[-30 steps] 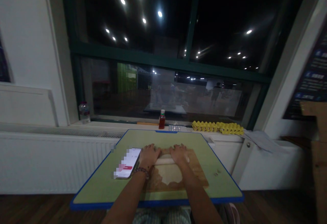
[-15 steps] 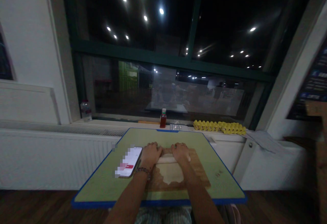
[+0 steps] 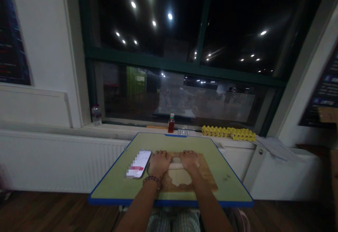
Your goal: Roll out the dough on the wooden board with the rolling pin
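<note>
A flat, pale sheet of dough [image 3: 181, 177] with an uneven edge lies on a wooden board [image 3: 207, 175]. Across its far part runs a pale rolling pin [image 3: 176, 166], its middle showing between my hands; dough may be wrapped around it, I cannot tell. My left hand [image 3: 160, 162], with a beaded bracelet at the wrist, bears down on the pin's left end, fingers curled over it. At the right end my right hand [image 3: 189, 159] grips in the same way. Both palms hide the pin's ends.
A lit phone [image 3: 139, 163] lies left of the board on the green, blue-edged table [image 3: 111, 186]. On the sill behind stand a small bottle of red liquid [image 3: 171, 124], yellow egg cartons [image 3: 228, 132] and a clear plastic bottle [image 3: 96, 115]. A white radiator [image 3: 52, 161] runs beneath.
The camera view has shifted slightly, moving the scene a little to the right. Both hands stay on the rolling pin at about the same part of the board.
</note>
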Demonstrator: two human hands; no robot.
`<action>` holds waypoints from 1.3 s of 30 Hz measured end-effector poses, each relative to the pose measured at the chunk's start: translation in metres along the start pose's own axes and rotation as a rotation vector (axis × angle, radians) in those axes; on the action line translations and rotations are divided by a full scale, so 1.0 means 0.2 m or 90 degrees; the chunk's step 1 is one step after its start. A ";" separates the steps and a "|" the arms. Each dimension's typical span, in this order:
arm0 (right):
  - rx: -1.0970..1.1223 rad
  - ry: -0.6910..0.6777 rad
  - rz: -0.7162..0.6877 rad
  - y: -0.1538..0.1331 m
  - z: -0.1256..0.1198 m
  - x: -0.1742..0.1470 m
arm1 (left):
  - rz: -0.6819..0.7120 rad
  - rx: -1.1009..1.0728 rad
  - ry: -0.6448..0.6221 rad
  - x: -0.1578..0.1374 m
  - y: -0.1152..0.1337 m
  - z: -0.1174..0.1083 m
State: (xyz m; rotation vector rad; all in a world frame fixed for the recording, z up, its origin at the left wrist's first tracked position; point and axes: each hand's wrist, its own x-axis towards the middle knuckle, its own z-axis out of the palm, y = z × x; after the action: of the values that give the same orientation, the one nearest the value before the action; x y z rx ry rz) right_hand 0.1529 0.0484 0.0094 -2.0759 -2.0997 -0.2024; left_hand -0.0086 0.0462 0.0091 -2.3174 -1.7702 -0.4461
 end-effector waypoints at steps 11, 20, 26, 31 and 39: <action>-0.016 0.053 0.009 0.00 0.00 -0.10 | -0.052 -0.022 -0.012 -0.09 0.05 -0.06; -0.005 0.067 0.023 0.00 0.01 -0.17 | -0.050 -0.023 0.004 -0.15 0.06 -0.03; 0.011 0.062 0.054 0.00 0.00 -0.21 | -0.052 -0.028 0.017 -0.18 0.07 -0.03; 0.011 0.071 0.056 -0.01 -0.02 -0.24 | -0.047 -0.031 0.017 -0.20 0.07 -0.03; 0.027 0.077 0.058 -0.01 -0.01 -0.25 | -0.039 -0.036 0.033 -0.23 0.08 -0.04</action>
State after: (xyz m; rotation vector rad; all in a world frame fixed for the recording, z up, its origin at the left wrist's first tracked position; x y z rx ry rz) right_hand 0.1514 -0.0010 0.0005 -2.0743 -1.9189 -0.2604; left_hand -0.0049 -0.0021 0.0015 -2.2710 -1.8315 -0.5683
